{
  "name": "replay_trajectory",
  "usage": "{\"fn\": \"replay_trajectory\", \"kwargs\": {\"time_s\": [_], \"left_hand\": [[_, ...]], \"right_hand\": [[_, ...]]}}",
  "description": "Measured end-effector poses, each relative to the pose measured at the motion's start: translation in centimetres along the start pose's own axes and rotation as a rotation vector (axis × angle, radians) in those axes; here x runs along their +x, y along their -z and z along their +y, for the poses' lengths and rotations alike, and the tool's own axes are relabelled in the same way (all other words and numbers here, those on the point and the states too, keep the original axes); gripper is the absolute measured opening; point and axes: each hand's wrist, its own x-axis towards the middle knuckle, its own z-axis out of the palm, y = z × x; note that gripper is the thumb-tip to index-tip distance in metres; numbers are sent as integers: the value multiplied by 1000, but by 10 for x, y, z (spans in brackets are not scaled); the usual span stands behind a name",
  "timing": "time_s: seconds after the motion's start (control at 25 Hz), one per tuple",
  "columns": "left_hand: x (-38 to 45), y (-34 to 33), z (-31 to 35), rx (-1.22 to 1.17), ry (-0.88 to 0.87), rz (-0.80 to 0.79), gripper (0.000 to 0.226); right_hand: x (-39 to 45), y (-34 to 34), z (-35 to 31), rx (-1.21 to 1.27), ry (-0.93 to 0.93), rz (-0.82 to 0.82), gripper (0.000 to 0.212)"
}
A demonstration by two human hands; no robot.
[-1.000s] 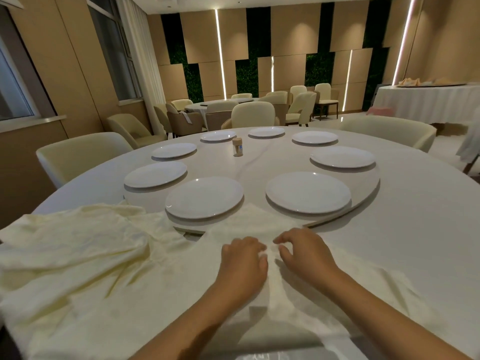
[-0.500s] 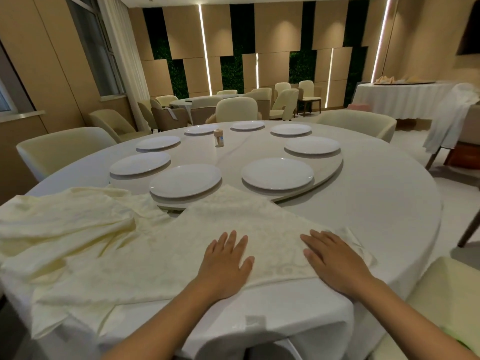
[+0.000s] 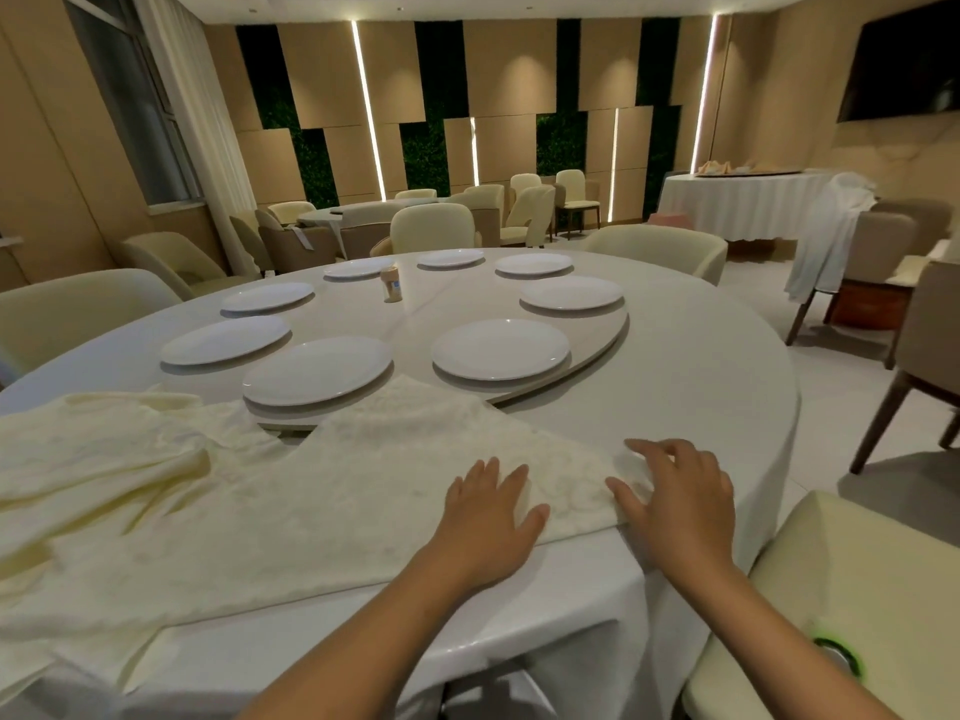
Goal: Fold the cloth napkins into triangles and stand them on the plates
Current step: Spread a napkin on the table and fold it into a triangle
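- My left hand (image 3: 488,517) lies flat, fingers spread, on the napkin (image 3: 363,491) on the desk's (image 3: 701,397) near edge.
- My right hand (image 3: 675,496), fingers spread, presses its right corner; the cloth runs leftward.

Restaurant banquet hall, round table (image 3: 701,366) held white plates (image 3: 500,349) on a turntable (image 3: 597,341); cushioned chairs (image 3: 434,228) ringed further tables

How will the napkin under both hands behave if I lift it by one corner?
Probably floppy: the napkin lies flat and follows the table edge. Likely light, since the crumpled napkins hold soft creases. It may slide on the smooth tabletop.
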Motion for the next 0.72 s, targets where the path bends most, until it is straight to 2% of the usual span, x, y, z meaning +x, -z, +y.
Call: {"fn": "replay_trajectory", "kwargs": {"time_s": [0.08, 0.16, 0.28, 0.36, 0.48, 0.72], "left_hand": [[6, -8, 4, 87, 19, -24, 65], [8, -12, 3, 154, 34, -22, 65], [9, -14, 2, 177, 31, -16, 65], [9, -15, 2, 179, 30, -12, 65], [10, -15, 2, 193, 35, -1, 64], [9, -17, 2, 208, 47, 12, 63]], "right_hand": [[-3, 3, 8, -29, -209, -125, 59], [-5, 4, 14, -13, -282, -169, 60], [-2, 10, 21, 124, -311, -117, 33], [4, 17, 27, 221, -345, -119, 23], [17, 27, 31, 548, -456, -137, 18], [56, 27, 29, 1385, -950, -354, 16]]}}
